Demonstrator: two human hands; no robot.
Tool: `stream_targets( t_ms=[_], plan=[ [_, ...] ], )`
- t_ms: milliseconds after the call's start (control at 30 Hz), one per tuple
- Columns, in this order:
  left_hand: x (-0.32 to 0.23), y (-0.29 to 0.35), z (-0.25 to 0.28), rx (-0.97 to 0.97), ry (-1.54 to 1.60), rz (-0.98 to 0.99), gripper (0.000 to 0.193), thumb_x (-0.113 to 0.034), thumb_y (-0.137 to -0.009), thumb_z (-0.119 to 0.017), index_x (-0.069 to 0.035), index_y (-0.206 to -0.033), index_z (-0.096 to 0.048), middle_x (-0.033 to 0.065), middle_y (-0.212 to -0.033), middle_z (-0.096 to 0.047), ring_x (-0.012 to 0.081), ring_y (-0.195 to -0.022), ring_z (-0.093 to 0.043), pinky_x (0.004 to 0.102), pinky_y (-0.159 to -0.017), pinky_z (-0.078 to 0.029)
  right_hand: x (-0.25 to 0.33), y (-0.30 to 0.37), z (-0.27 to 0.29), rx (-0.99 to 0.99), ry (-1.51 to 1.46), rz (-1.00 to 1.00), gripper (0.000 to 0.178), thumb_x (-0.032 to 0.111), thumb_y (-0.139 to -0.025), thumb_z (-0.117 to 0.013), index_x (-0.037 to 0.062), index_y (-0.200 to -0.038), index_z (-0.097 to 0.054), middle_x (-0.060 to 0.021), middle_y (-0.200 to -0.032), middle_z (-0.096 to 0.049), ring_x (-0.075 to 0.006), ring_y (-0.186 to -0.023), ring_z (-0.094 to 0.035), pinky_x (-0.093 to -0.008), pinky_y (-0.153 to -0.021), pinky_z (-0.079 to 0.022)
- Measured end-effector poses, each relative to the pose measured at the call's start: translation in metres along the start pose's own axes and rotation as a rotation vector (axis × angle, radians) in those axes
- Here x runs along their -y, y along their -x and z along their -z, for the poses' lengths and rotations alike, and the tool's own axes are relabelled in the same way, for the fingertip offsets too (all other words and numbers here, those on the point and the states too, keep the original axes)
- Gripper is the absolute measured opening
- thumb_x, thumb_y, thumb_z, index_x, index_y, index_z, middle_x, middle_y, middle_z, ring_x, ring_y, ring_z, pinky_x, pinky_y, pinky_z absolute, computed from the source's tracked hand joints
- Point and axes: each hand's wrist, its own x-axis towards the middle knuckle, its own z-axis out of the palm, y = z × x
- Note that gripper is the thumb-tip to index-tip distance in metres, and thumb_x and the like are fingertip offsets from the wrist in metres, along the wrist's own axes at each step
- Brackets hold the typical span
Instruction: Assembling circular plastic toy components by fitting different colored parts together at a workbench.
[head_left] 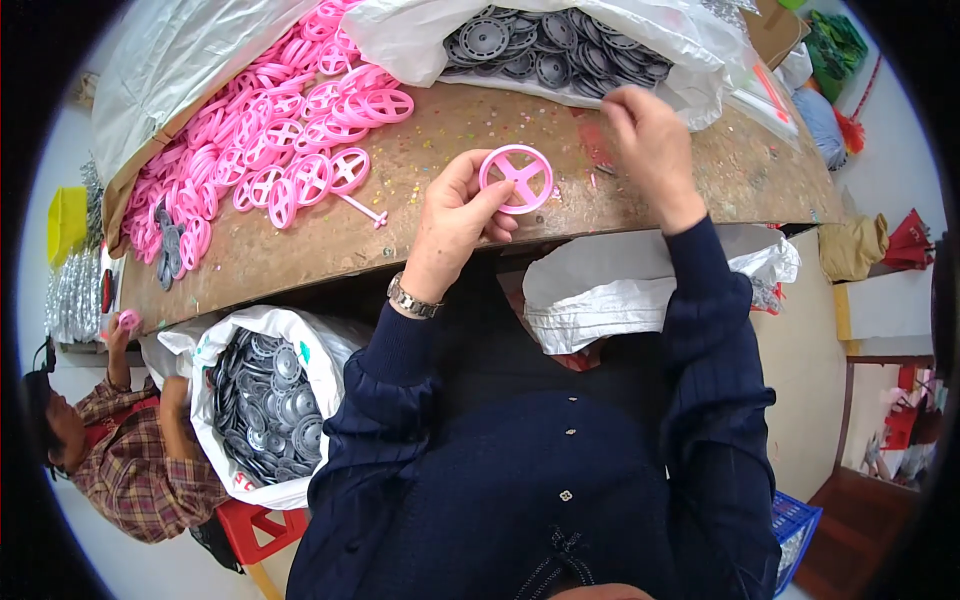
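My left hand (455, 215) pinches a pink plastic wheel (545, 182) between thumb and fingers, just above the table's near edge. The wheel is a round ring with several spokes, its flat face turned toward me. To the right, my right hand (655, 150) hovers by the front edge of a white sack (700, 70). Its fingers are bent but apart, and I see nothing in them. Grey plastic discs (560, 68) fill that sack's mouth, close beyond the hand.
Pink wheels (265, 150) lie heaped at the table's left, by some grey strips (168, 250). Another white sack (330, 375) of grey discs stands below the edge. A white sack (600, 305) hangs before my lap. At far left, a co-worker (140, 450) holds a pink piece.
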Motion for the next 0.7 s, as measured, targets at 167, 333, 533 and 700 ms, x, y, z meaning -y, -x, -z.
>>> stream_targets(
  t_ms=[167,333,533,700],
  plan=[
    [0.008,-0.005,0.006,-0.027,0.117,0.008,0.028,-0.010,-0.098,-0.060,-0.002,-0.123,-0.054,0.0057,-0.090,-0.067,0.0087,-0.064,-0.063,0.0203,-0.053,-0.052,-0.047,-0.020,-0.018,0.104,0.281,-0.047,0.021,0.026,-0.090,-0.064,0.0076,-0.098,-0.069,-0.0147,-0.093,-0.070,-0.0358,-0.088,-0.066,-0.0453,-0.076,-0.051],
    [0.010,-0.006,0.005,-0.017,0.097,-0.010,0.027,-0.011,-0.098,-0.060,-0.001,-0.122,-0.055,0.0046,-0.087,-0.067,0.0073,-0.062,-0.063,0.0197,-0.052,-0.051,-0.068,-0.028,-0.034,0.262,0.430,-0.043,0.022,0.029,-0.090,-0.062,0.0088,-0.097,-0.068,-0.0135,-0.094,-0.070,-0.0351,-0.089,-0.066,-0.0466,-0.076,-0.052],
    [0.009,-0.007,0.008,-0.023,0.153,0.013,0.025,-0.012,-0.098,-0.059,0.000,-0.119,-0.055,0.0043,-0.086,-0.067,0.0062,-0.061,-0.062,0.0192,-0.051,-0.051,-0.074,-0.025,-0.030,0.204,0.433,0.031,0.018,0.026,-0.091,-0.060,0.0100,-0.095,-0.066,-0.0112,-0.093,-0.068,-0.0341,-0.087,-0.066,-0.0461,-0.075,-0.053],
    [0.007,-0.008,0.009,-0.017,0.161,0.031,0.026,-0.013,-0.098,-0.060,0.000,-0.119,-0.055,0.0048,-0.087,-0.066,0.0067,-0.061,-0.062,0.0193,-0.050,-0.051,-0.070,-0.024,-0.027,0.236,0.372,0.046,0.015,0.021,-0.089,-0.061,0.0120,-0.101,-0.064,-0.0102,-0.096,-0.068,-0.0335,-0.090,-0.066,-0.0461,-0.075,-0.052]
  ],
)
